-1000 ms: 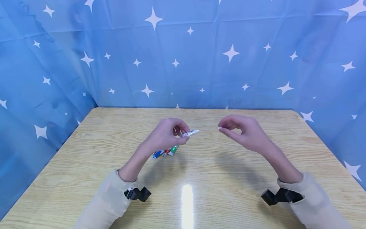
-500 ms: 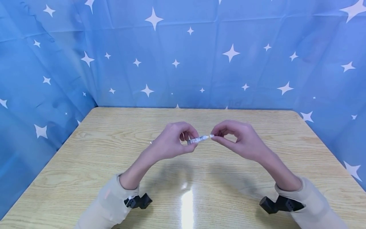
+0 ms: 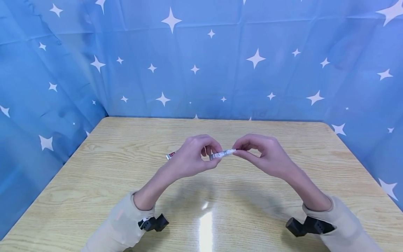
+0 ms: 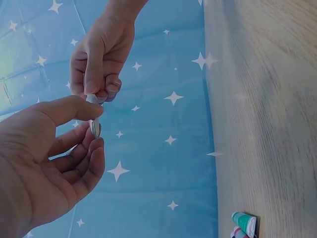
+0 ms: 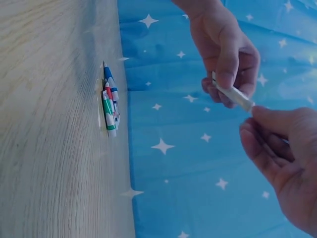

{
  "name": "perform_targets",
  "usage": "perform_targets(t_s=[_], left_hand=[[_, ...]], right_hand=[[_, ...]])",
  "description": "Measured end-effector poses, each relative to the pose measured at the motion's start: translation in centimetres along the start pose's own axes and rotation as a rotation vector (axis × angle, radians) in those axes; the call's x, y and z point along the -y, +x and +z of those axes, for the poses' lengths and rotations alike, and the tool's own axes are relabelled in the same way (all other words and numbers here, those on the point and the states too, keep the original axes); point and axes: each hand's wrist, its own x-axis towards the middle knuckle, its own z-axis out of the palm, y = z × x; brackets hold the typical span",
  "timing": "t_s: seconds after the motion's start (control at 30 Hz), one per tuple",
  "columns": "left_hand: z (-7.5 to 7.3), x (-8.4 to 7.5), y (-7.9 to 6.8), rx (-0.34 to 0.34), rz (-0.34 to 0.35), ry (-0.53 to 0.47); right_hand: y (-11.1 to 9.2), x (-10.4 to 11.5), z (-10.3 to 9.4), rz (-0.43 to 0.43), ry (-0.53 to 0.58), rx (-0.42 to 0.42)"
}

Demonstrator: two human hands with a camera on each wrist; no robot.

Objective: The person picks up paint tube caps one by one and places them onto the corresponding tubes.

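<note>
My left hand (image 3: 195, 157) pinches a small white-and-silver paint tube (image 3: 221, 154) between thumb and fingers, its nozzle end pointing right. At that end my right hand (image 3: 267, 155) pinches the small white cap (image 3: 234, 151) with thumb and index finger. The cap meets the nozzle in the head view, mostly covered by the fingertips. The right wrist view also has the tube (image 5: 235, 95) running between both hands, above the table.
More paint tubes lie on the wooden table (image 3: 126, 175): green (image 5: 108, 111), red (image 5: 108, 91) and blue (image 5: 110, 77). My left hand hides most of them in the head view. A blue star-printed cloth (image 3: 220, 70) hangs behind the table.
The hands came together: the right moved left and slightly down with the cap, the left moved right and slightly down with the tube. The gap between cap and nozzle closed.
</note>
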Motion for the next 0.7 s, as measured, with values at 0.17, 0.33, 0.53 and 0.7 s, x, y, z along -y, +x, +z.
perform_targets(t_s=[0.17,0.33,0.53,0.7], left_hand=[[0.3,-0.1,0.0,-0.016,-0.009,-0.007],[0.5,-0.4,-0.1,-0.031,-0.012,-0.008],[0.7,-0.8,-0.1,-0.058,0.016,0.022],[0.9,-1.0,-0.2,-0.074,0.043,0.048]], right_hand=[[0.4,1.8,-0.2,0.016,-0.017,-0.008],[0.6,2.5,-0.3,0.025,-0.026,-0.019],[0.2,1.5,0.1,0.010,-0.052,-0.045],[-0.4,-0.5,0.6,0.024,-0.060,-0.028]])
